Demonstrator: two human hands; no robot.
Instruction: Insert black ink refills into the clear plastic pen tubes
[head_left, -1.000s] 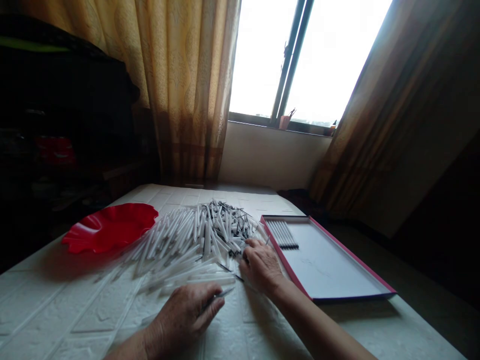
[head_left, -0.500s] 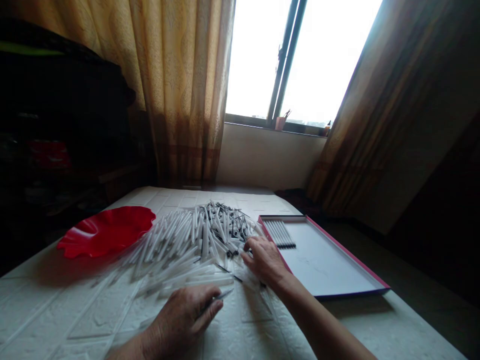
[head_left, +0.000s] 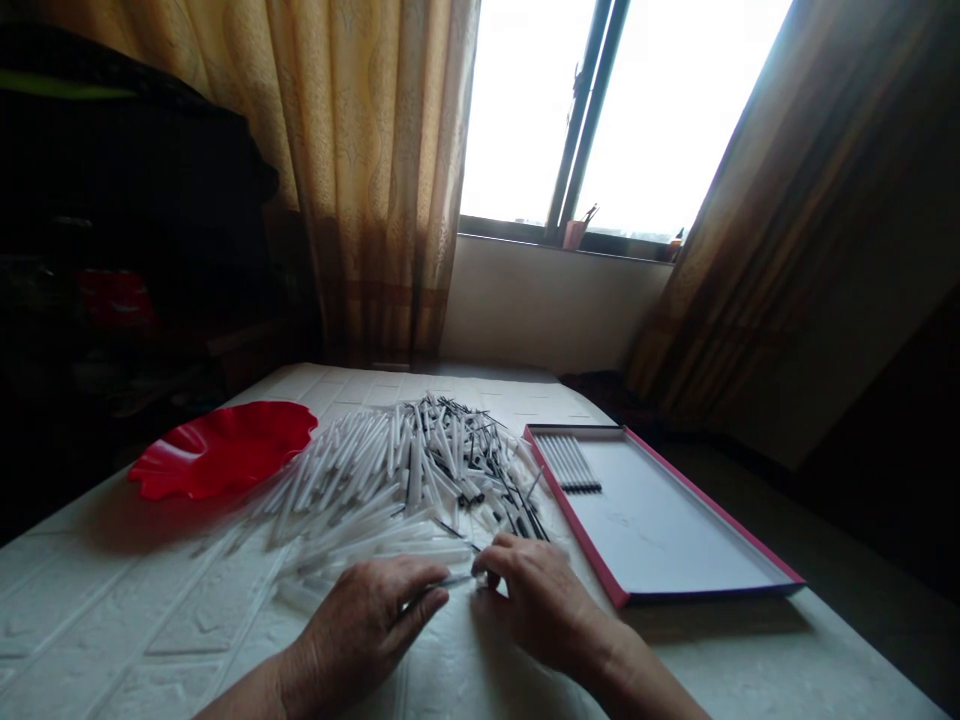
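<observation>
My left hand (head_left: pixel 371 615) is closed, with thumb and fingers pinching a thin pale pen tube (head_left: pixel 458 579) that points right. Facing it, my right hand (head_left: pixel 536 600) has its fingertips pressed together at the tube's far end; what they pinch is too small to make out. Just beyond both hands spreads a pile of white pen barrels (head_left: pixel 352 460), with black caps and thin dark refills (head_left: pixel 517 495) mixed in on its right side.
A red wavy-rimmed bowl (head_left: pixel 217 455) stands left of the pile. To the right lies a shallow pink-edged box lid (head_left: pixel 652 530) with a row of assembled pens (head_left: pixel 570 464) in its far left corner. The table (head_left: pixel 187 620) has a white brick-patterned cover.
My right hand has come back from the pile's right side, toward me, to the end of the tube in my left hand. The view has shifted slightly.
</observation>
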